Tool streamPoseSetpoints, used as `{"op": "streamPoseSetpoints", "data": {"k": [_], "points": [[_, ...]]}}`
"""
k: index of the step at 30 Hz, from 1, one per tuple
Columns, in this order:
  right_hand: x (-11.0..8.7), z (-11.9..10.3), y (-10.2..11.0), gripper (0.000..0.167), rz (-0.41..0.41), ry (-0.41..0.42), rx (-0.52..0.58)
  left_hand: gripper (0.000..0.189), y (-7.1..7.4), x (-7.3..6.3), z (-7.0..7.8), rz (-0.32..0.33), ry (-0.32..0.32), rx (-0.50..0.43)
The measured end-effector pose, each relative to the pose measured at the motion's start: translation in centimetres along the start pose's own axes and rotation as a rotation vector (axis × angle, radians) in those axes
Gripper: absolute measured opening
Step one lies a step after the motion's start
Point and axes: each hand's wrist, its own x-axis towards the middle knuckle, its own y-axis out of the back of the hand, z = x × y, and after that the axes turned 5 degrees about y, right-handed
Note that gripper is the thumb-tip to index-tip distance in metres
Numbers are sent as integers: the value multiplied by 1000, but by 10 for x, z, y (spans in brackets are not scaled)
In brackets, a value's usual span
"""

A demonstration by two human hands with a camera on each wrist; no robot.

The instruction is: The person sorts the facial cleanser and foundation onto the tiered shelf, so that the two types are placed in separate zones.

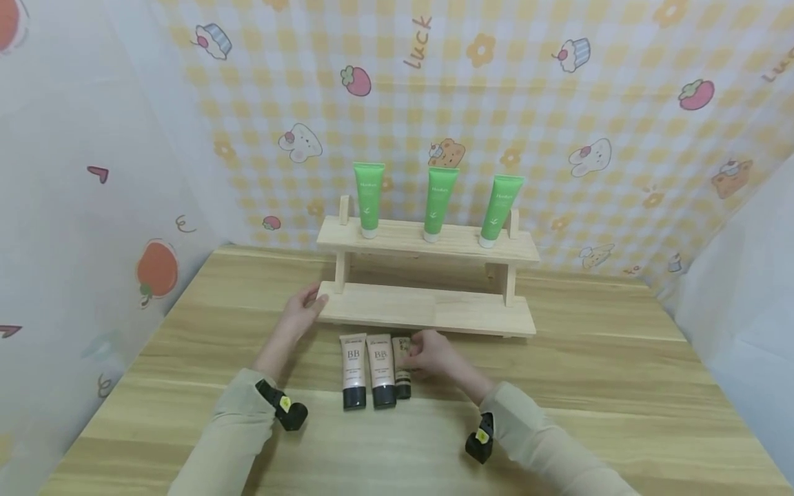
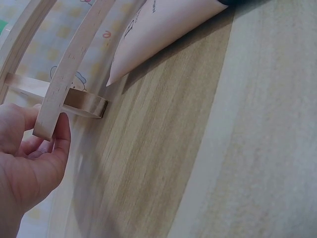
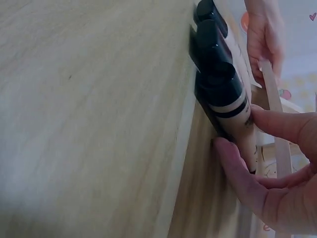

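Backdrop [image 1: 409, 103]: printed with yellow checks, fruit and cartoon figures; hangs behind the table.
Table [image 1: 595, 372]: spreads beneath everything in pale wood grain; looks smooth enough for easy sliding.
Wooden stand [image 1: 397, 238]: sits toward the back in two tiers; bears three green tubes [image 1: 369, 200] upright on top.
Left hand [image 1: 302, 311]: grips the left end of the lower board [image 1: 428, 308] between thumb and fingers.
Right hand [image 1: 436, 353]: pinches the tan tube by its body between thumb and finger.
Tan tube [image 1: 401, 351]: appears to lie in front of the stand, black cap toward the person, just right of two BB tubes [image 1: 367, 362]; impossible to tell if slightly raised.
Tube weight: probably light, with most bulk toward the cap.
Tube feel: likely soft and yielding along the body, stiff at the cap; unlikely to break, but could dent under a hard squeeze.
Tube slip: looks smooth, so might twist in a two-finger pinch.
Tube hold: best taken across the fuller body near the cap, rather than by the flat end.
Board hold: seems stiff; best steadied by the end edge.
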Motion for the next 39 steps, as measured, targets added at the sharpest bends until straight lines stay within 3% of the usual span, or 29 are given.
{"op": "streamPoseSetpoints", "data": {"k": [5,7,9,16,20,31,39], "points": [[2,-3,-8,29,-26,-60,27,58,0,0,2,-5,3,-13],[4,-3,-10,23,-32,-71,53,58,0,0,2,-9,-1,-14],[4,-2,-11,24,-32,-81,80,58,0,0,1,-7,1,-18],[1,4,-7,55,-52,-96,211,58,0,0,0,-22,-14,-16],[-4,4,-3,56,-65,-94,260,58,1,-1,1,-18,-19,-21],[-20,-9,10,58,-122,-59,248,57,1,0,-1,-10,-32,-18],[-13,-27,15,58,-82,24,203,58,1,-1,-2,-23,-49,-13]]}}
